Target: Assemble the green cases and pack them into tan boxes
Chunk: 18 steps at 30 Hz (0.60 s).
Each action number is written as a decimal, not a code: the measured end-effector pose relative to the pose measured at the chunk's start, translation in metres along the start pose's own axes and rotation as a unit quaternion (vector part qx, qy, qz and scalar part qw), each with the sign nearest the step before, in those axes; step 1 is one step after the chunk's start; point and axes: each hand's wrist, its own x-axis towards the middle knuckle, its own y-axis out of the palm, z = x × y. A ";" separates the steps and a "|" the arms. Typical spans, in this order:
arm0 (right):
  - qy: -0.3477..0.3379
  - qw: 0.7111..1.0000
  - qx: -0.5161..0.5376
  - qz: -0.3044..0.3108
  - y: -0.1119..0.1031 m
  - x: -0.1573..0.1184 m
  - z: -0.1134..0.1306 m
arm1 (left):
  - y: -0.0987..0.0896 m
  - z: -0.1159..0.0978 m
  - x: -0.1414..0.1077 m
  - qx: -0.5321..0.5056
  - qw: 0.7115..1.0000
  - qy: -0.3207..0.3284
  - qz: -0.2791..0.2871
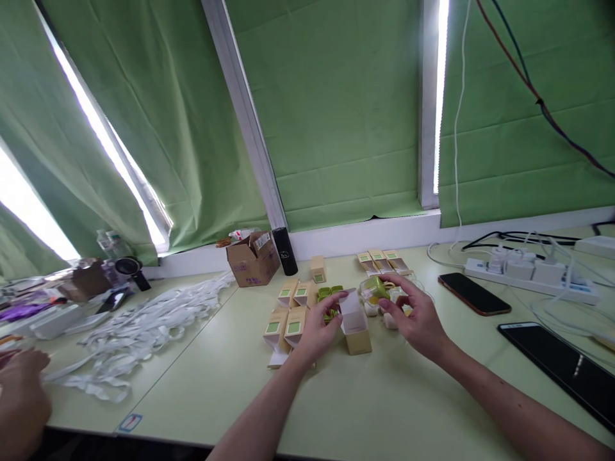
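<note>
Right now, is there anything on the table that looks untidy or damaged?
The white straps look untidy: they lie in a loose tangle left of the cardboard box, while the small boxes sit mostly in groups. I see no clear spill or damage.

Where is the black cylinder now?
In the head view, the black cylinder is left of centre, just right of the open cardboard box, by the white sill.

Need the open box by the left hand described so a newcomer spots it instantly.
Below the green blinds, look to the pale table. Between the left hand and the right hand, which holds a green item, is the open box. Unlike the tan boxes to its left, which show green squares, it shows a white interior and plain tan end.
</note>
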 end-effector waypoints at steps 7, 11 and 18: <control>0.006 0.996 0.061 0.060 0.018 -0.013 -0.002 | 0.002 0.003 -0.001 -0.045 0.999 -0.016 0.014; -0.003 0.996 0.043 0.082 0.020 -0.013 -0.008 | 0.004 0.007 0.000 -0.077 0.997 -0.016 0.018; 0.005 0.997 0.020 0.068 0.013 -0.008 -0.013 | 0.004 0.007 0.000 -0.099 0.994 -0.018 0.030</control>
